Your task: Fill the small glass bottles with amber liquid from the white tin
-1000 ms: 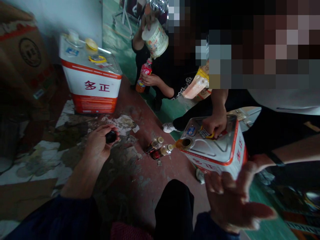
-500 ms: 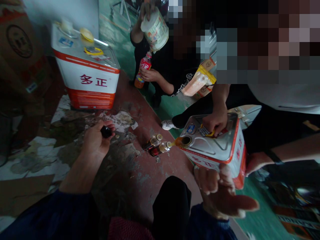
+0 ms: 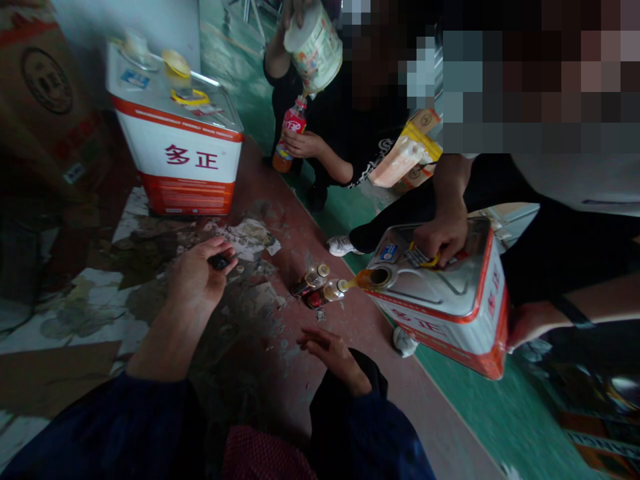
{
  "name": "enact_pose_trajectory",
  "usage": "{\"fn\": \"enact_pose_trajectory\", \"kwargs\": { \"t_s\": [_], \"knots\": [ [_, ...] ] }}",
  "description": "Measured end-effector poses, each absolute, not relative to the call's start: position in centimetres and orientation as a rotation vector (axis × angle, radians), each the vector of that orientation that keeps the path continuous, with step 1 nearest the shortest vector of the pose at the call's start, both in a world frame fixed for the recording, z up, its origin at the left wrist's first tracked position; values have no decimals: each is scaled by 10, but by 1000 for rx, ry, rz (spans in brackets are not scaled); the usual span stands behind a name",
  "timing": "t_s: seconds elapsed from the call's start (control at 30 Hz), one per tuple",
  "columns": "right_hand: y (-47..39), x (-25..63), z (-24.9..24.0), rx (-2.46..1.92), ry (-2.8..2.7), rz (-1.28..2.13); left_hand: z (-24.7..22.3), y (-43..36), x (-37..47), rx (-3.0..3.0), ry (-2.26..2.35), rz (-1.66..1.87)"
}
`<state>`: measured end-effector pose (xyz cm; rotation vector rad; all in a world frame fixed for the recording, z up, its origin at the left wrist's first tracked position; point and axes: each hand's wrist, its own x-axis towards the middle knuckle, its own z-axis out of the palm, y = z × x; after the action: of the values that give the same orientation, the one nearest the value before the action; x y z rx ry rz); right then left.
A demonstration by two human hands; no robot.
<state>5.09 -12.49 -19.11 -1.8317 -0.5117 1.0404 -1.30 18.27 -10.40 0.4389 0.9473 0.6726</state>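
Note:
My left hand is palm up, with a small black object, rounded like a bottle cap, held in its curled fingers. My right hand is empty and lies low over my knee, its fingers stretched out towards two small bottles. These glass bottles with dark labels stand side by side on the red floor. A co-worker's hands tilt a white and orange square tin, and amber liquid pours from its spout to the mouth of the nearer bottle.
Another white and orange tin stands upright at the back left. Behind, a second person pours from a white tub into a red-labelled plastic bottle. Stained paper scraps and cardboard lie on the floor to the left.
My right hand has moved left and down, away from beside the tilted tin to above my knee. My left hand stays nearly in place with the black object. Liquid keeps pouring.

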Motion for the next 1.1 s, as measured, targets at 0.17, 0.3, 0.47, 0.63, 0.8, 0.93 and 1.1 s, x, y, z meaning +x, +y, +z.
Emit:
{"fn": "enact_pose_trajectory", "kwargs": {
  "t_s": [0.17,0.3,0.47,0.63,0.8,0.93,1.1],
  "knots": [
    [-126,51,-225,-2046,-512,1035,-94,178,-12,395,872,721],
    [-122,48,-217,-2137,-650,1039,-92,177,-11,377,809,746],
    [-116,45,-212,-2284,-780,1049,-94,178,-12,353,769,781],
    [-113,42,-217,-2339,-831,1035,-92,180,-14,344,743,790],
    [-112,39,-217,-2374,-847,1029,-86,178,-14,325,759,795],
    [-110,37,-216,-2383,-859,1030,-89,179,-16,319,749,792],
    [-107,36,-216,-2388,-884,1030,-95,182,-18,344,709,786]
  ]
}}
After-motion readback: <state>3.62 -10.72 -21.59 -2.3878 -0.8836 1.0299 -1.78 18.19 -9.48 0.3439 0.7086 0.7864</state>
